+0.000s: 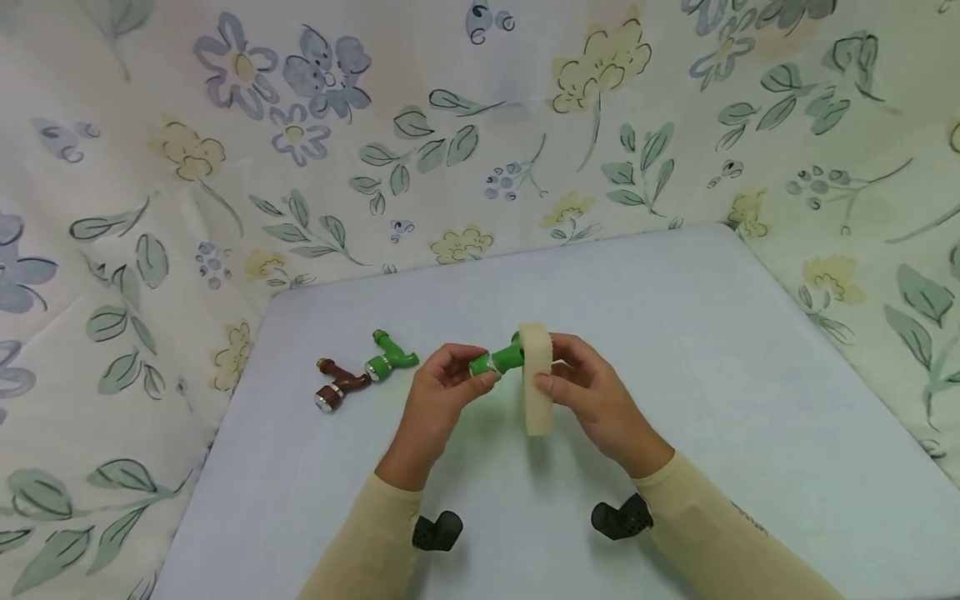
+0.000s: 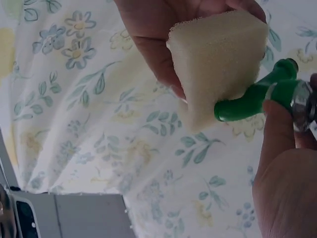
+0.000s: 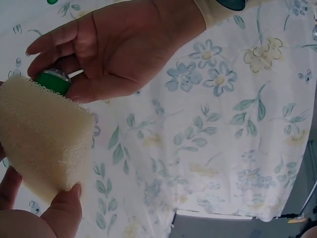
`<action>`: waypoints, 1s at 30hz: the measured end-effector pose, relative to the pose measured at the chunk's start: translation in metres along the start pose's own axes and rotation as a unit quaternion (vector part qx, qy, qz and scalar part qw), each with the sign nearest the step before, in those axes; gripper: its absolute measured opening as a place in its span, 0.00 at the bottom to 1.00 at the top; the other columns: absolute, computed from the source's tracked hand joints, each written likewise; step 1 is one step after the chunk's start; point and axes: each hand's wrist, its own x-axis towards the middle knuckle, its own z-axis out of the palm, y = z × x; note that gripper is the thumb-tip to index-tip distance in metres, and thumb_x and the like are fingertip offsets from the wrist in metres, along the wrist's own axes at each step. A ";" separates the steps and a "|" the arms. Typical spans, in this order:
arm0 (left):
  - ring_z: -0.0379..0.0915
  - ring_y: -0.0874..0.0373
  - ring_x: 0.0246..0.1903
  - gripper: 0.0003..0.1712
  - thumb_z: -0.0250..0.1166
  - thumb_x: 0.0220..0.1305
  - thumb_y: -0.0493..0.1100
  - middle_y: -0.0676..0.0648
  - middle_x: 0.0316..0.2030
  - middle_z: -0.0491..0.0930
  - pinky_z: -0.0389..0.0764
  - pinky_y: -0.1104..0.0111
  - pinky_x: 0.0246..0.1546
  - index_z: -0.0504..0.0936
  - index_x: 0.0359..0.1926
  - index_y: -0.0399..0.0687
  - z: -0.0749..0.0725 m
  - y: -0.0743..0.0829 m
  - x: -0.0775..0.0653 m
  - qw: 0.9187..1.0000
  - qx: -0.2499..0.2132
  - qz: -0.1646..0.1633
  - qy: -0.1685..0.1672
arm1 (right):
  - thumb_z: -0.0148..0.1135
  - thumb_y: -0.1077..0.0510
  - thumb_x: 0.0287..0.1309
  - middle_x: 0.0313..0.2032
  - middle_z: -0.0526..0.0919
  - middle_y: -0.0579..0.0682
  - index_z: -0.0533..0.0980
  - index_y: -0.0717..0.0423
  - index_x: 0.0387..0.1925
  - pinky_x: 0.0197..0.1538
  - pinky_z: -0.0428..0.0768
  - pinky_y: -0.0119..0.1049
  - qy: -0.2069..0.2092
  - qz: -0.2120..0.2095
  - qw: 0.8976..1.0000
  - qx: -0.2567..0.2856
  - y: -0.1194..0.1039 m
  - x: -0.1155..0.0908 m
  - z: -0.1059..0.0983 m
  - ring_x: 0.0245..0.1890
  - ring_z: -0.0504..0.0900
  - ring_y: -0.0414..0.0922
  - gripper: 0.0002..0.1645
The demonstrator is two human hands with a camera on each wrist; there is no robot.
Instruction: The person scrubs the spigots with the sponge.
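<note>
Between thumb and fingers, my left hand (image 1: 442, 387) pinches a green tap (image 1: 506, 358) by its silver-ringed knob end. My right hand (image 1: 596, 396) grips a pale cream sponge (image 1: 537, 400) by its side, holding it upright above the table. In the left wrist view, the green spout (image 2: 233, 110) meets or nearly meets the sponge's face (image 2: 218, 64). From the right wrist, the sponge (image 3: 44, 134) hides most of the tap; only its green knob (image 3: 53, 82) shows beside the left fingers.
On the white table (image 1: 675, 333), left of my hands, lie a second green tap (image 1: 392, 357) and a brown tap (image 1: 341, 383), close together. Floral cloth (image 1: 480, 167) hangs behind the table. A black wrist-worn device (image 1: 438, 531) sits at each sleeve.
</note>
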 end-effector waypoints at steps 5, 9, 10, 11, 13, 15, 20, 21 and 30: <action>0.74 0.53 0.46 0.19 0.73 0.56 0.44 0.48 0.45 0.80 0.79 0.61 0.44 0.81 0.50 0.53 0.005 0.002 -0.002 0.995 0.091 -0.025 -0.028 | 0.64 0.62 0.60 0.57 0.70 0.56 0.68 0.51 0.63 0.50 0.77 0.47 0.024 -0.014 0.999 -0.037 -0.004 0.000 0.006 0.52 0.71 0.57 0.29; 0.75 0.51 0.45 0.19 0.72 0.56 0.38 0.46 0.44 0.80 0.79 0.60 0.44 0.81 0.49 0.46 0.012 0.013 -0.007 0.994 0.103 -0.008 -0.037 | 0.65 0.65 0.59 0.56 0.71 0.54 0.68 0.51 0.62 0.52 0.76 0.47 0.044 -0.028 0.995 -0.081 -0.013 0.000 0.014 0.51 0.71 0.56 0.30; 0.75 0.51 0.45 0.18 0.72 0.56 0.37 0.46 0.44 0.80 0.78 0.60 0.43 0.81 0.49 0.44 0.014 0.017 -0.008 0.994 0.104 -0.005 -0.037 | 0.65 0.65 0.59 0.56 0.71 0.53 0.68 0.51 0.62 0.52 0.77 0.47 0.047 -0.030 0.994 -0.093 -0.015 0.000 0.015 0.51 0.71 0.56 0.30; 0.75 0.50 0.45 0.18 0.71 0.56 0.36 0.45 0.43 0.80 0.78 0.60 0.43 0.81 0.49 0.43 0.015 0.020 -0.010 0.994 0.105 -0.002 -0.038 | 0.65 0.65 0.59 0.55 0.71 0.53 0.68 0.51 0.62 0.51 0.77 0.48 0.050 -0.029 0.993 -0.104 -0.018 -0.001 0.017 0.51 0.72 0.55 0.30; 0.75 0.51 0.45 0.17 0.71 0.57 0.35 0.45 0.43 0.80 0.78 0.61 0.43 0.81 0.48 0.42 0.017 0.026 -0.012 0.994 0.103 -0.002 -0.041 | 0.65 0.64 0.59 0.54 0.72 0.53 0.67 0.51 0.62 0.51 0.77 0.48 0.054 -0.027 0.990 -0.128 -0.022 -0.001 0.019 0.51 0.72 0.55 0.30; 0.75 0.51 0.46 0.16 0.70 0.57 0.35 0.45 0.44 0.80 0.78 0.61 0.43 0.80 0.48 0.42 0.018 0.029 -0.013 0.994 0.096 -0.005 -0.047 | 0.66 0.62 0.59 0.53 0.72 0.53 0.67 0.50 0.62 0.50 0.77 0.48 0.058 -0.021 0.987 -0.148 -0.024 -0.002 0.019 0.51 0.73 0.54 0.30; 0.74 0.48 0.45 0.15 0.68 0.59 0.33 0.42 0.43 0.80 0.79 0.61 0.43 0.79 0.48 0.39 0.018 0.032 -0.015 0.995 0.073 0.006 -0.067 | 0.67 0.60 0.59 0.52 0.73 0.52 0.67 0.49 0.62 0.50 0.77 0.49 0.076 -0.002 0.980 -0.186 -0.025 -0.001 0.013 0.50 0.74 0.53 0.30; 0.74 0.48 0.45 0.15 0.68 0.59 0.32 0.41 0.43 0.80 0.80 0.61 0.43 0.79 0.48 0.39 0.018 0.032 -0.015 0.995 0.069 0.009 -0.071 | 0.67 0.59 0.59 0.52 0.73 0.52 0.67 0.48 0.62 0.50 0.77 0.49 0.079 0.001 0.978 -0.192 -0.025 0.000 0.012 0.50 0.74 0.53 0.30; 0.75 0.48 0.45 0.16 0.67 0.60 0.32 0.40 0.43 0.79 0.80 0.61 0.43 0.78 0.49 0.38 0.019 0.031 -0.014 0.995 0.062 0.010 -0.079 | 0.68 0.57 0.58 0.51 0.73 0.51 0.68 0.47 0.61 0.50 0.77 0.50 0.093 0.008 0.971 -0.222 -0.025 0.002 0.005 0.49 0.74 0.51 0.30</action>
